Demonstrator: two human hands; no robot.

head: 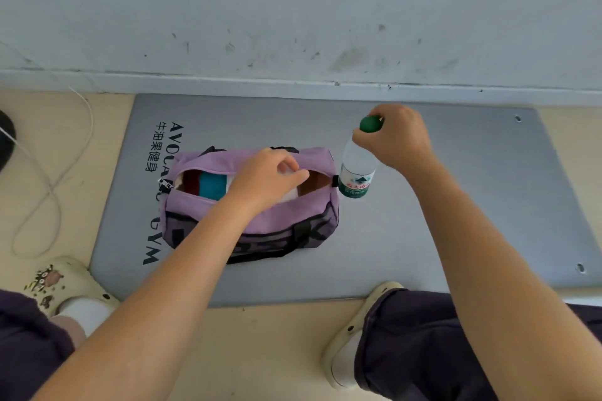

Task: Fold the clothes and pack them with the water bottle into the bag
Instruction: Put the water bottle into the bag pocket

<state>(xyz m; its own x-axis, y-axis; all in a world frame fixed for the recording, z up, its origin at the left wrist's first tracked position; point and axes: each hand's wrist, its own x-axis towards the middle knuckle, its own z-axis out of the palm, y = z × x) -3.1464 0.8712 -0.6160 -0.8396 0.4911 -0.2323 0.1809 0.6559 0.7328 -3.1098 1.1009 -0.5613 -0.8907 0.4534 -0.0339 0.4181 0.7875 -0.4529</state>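
Beside bag (260, 221), right hand (395, 137) gripping bottle (356, 172) neck, left hand (270, 176) pinching opening

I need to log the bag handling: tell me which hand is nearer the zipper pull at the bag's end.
Left. The left hand holds the far edge of the bag opening, right of the zipper pull. The right hand grips the water bottle neck beyond the bag's opposite end.

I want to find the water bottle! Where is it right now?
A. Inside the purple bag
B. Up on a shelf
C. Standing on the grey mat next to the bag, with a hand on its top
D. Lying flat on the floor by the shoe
C: the water bottle stands upright on the grey mat just beside the right end of the purple bag, and the right hand grips its green cap.
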